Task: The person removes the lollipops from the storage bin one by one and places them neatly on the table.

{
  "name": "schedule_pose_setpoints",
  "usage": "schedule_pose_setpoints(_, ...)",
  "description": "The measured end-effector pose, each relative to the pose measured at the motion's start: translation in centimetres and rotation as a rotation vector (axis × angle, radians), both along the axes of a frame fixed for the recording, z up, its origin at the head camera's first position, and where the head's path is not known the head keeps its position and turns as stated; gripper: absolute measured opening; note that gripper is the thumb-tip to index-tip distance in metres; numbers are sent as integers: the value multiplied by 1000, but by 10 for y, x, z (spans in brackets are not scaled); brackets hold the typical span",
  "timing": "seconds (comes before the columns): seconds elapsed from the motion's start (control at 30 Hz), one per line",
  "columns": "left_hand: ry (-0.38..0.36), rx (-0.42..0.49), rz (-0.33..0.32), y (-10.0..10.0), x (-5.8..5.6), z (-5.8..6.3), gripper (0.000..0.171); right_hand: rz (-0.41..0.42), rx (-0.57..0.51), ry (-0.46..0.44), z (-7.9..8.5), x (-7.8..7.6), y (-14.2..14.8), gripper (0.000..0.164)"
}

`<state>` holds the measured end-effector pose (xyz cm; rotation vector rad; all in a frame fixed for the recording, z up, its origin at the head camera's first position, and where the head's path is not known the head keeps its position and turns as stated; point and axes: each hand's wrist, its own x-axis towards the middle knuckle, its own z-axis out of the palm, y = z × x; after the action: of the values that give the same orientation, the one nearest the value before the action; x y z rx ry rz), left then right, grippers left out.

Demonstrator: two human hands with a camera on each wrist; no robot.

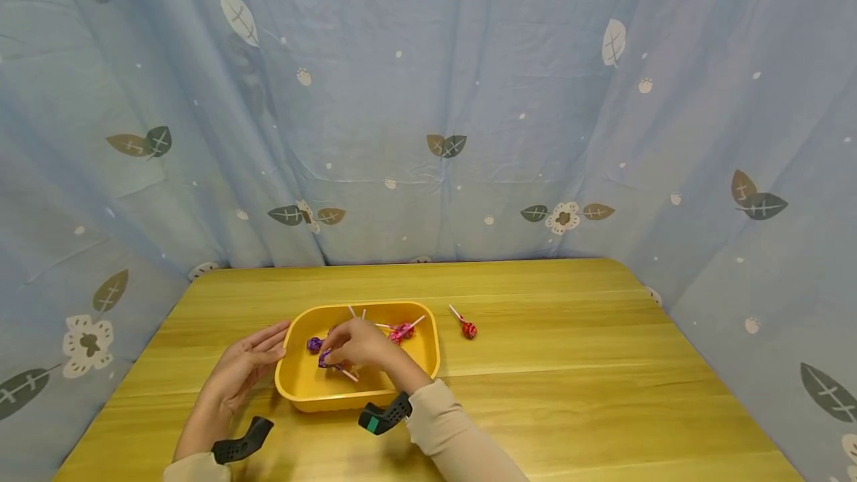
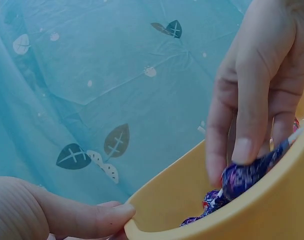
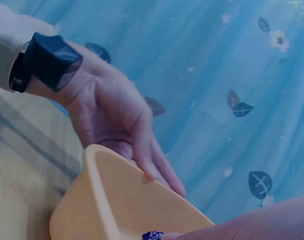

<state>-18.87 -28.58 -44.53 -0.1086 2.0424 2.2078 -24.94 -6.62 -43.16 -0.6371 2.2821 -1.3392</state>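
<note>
A yellow plastic basket (image 1: 300, 393) stands on the table with several lollipops inside, some purple and some pink-red. My right hand (image 1: 361, 343) reaches down into it, thumb and fingertips pinching a purple-wrapped lollipop (image 2: 239, 180). The white stick of this lollipop points toward the basket's near side. Another purple lollipop (image 1: 314, 345) lies to the left of those fingers, and pink lollipops (image 1: 402, 332) lie to their right. At the basket's left end, my left hand (image 1: 244, 363) rests its thumb and straight fingers against the outside of the rim (image 3: 123, 162).
One red lollipop (image 1: 469, 329) lies on the wooden table (image 1: 569, 378) to the right of the basket, stick pointing back and left. A blue curtain (image 1: 402, 95) with leaf and flower prints hangs behind the table and along both sides.
</note>
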Motion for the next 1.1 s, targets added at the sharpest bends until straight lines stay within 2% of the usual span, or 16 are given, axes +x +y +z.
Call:
schedule_pose_setpoints(0.27,-12,2,11,0,0,1,67,-5,-143,-87,5,-6,24,13)
schedule_pose_setpoints(0.43,-5,6,12,0,0,2,67,-46,-219,-141,11,-11,41,18)
schedule_pose_setpoints(0.73,2,20,11,0,0,3,67,-110,-276,-131,19,-18,72,21)
schedule_pose_setpoints(0.93,-11,18,11,0,0,3,68,-141,-322,-130,22,-19,91,29)
schedule_pose_setpoints(1.1,-32,36,13,0,0,3,69,-171,-325,-95,20,-20,112,31)
